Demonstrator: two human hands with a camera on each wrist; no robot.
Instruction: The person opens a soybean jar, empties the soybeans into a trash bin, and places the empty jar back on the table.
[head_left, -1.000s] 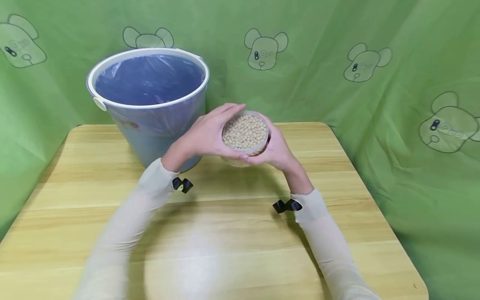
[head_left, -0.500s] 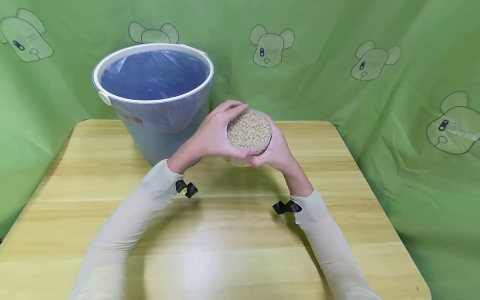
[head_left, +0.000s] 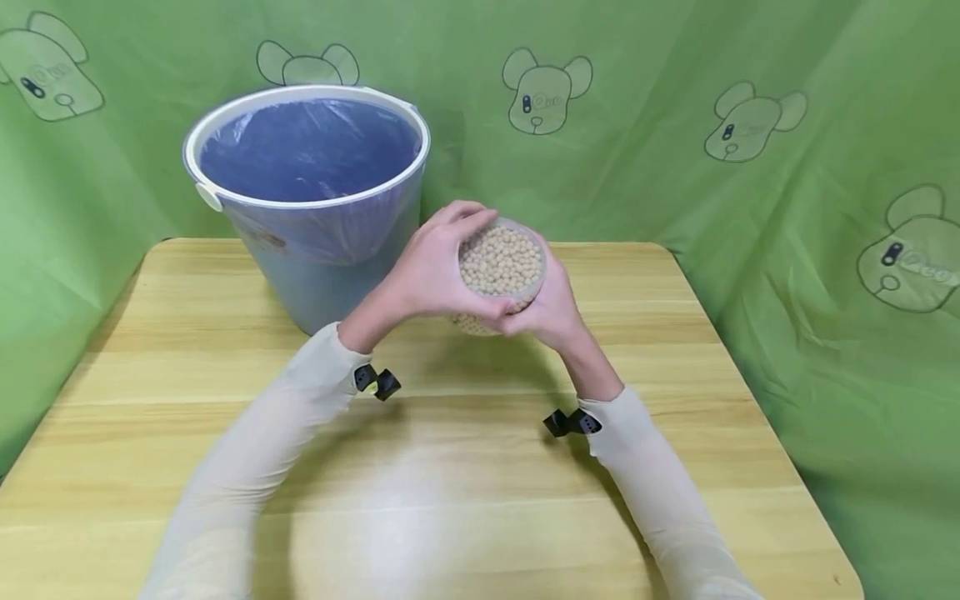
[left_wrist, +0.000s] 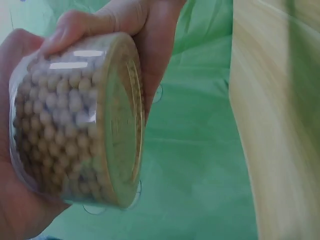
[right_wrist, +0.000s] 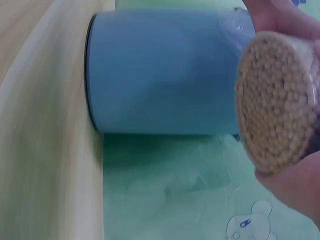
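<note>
Probably a staged studio: green backdrop (head_left: 675, 192), table (head_left: 465, 467).

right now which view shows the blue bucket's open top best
The head view: the bucket shows whole, with white rim and bag lining. The right wrist view shows only its blue side wall, blurred. The left wrist view misses it.

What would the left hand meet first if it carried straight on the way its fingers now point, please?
The left hand already grips the clear plastic tub of beige beans; its fingers point across it, so the right hand gripping the far side probably comes next, though depth is unclear.
</note>
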